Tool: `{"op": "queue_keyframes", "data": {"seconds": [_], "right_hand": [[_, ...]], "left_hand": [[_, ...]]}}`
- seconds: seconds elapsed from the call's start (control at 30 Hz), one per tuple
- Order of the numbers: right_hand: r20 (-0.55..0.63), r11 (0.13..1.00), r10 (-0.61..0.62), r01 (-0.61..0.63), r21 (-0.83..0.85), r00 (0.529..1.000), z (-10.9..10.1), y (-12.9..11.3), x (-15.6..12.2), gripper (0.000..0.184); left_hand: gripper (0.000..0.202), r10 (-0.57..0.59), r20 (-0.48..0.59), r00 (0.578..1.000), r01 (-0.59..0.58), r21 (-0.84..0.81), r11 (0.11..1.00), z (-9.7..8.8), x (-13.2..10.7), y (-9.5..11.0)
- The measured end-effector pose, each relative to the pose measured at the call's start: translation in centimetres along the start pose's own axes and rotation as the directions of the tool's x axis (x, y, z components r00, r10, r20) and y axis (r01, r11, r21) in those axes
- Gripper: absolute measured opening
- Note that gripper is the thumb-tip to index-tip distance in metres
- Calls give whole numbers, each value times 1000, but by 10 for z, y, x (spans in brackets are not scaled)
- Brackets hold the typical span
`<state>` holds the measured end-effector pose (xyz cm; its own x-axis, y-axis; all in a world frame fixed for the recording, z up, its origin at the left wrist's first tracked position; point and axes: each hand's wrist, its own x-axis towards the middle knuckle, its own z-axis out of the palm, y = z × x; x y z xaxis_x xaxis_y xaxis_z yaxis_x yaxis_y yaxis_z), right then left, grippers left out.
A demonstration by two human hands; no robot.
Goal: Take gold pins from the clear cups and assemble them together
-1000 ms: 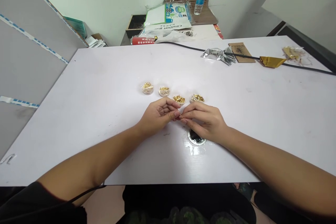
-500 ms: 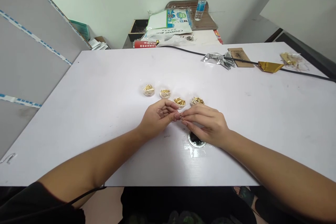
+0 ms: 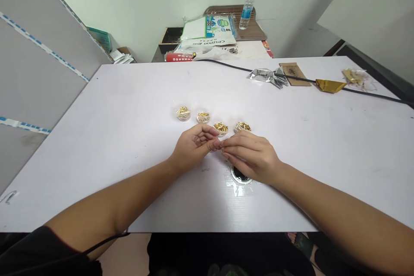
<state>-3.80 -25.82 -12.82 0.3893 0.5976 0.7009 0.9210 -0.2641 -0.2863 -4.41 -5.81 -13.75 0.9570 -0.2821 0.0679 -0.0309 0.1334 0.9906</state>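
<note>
My left hand (image 3: 193,147) and my right hand (image 3: 254,155) meet fingertip to fingertip over the white table (image 3: 129,138), both pinched on a tiny piece too small to name. Just beyond them stand several small clear cups of gold metal parts: one at the far left (image 3: 183,113), a second (image 3: 203,117), a third (image 3: 221,128) and a fourth (image 3: 243,127). Under my right hand a round dark hole with a shiny rim (image 3: 239,176) is partly hidden.
A black cable (image 3: 291,76) crosses the far side of the table, past a crumpled silver foil bag (image 3: 267,76), a brown card (image 3: 293,70), a gold bag (image 3: 329,85) and a clear bag (image 3: 355,76). Behind stand a water bottle (image 3: 248,1) and stacked packets (image 3: 207,30).
My hands stay pinched together in the same place; the head camera has tilted slightly, so the table and cups sit a little lower in the picture.
</note>
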Motion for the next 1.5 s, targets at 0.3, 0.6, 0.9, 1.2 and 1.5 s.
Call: {"op": "queue_keyframes", "data": {"seconds": [0.3, 0.6, 0.9, 1.2, 1.5], "right_hand": [[-4, 1000, -16, 16, -19, 1000, -1, -1, 2, 11], [-48, 999, 44, -42, 35, 998, 0, 2, 0, 13], [66, 989, 144, -142, -26, 987, -3, 2, -1, 9], [162, 981, 190, -183, -62, 968, -2, 1, -4, 13], [243, 989, 142, -145, -7, 960, -2, 0, -3, 14]], "left_hand": [[15, 16, 27, 999, -16, 6, 1000, -2, 0, 0], [15, 106, 56, 993, -107, 9, 994, 0, 1, -4], [14, 256, 113, 960, -270, 132, 954, -4, 1, -5], [15, 13, 79, 997, -23, 119, 993, -1, -3, 0], [24, 19, 209, 978, -52, 158, 986, -2, -5, 0]]}}
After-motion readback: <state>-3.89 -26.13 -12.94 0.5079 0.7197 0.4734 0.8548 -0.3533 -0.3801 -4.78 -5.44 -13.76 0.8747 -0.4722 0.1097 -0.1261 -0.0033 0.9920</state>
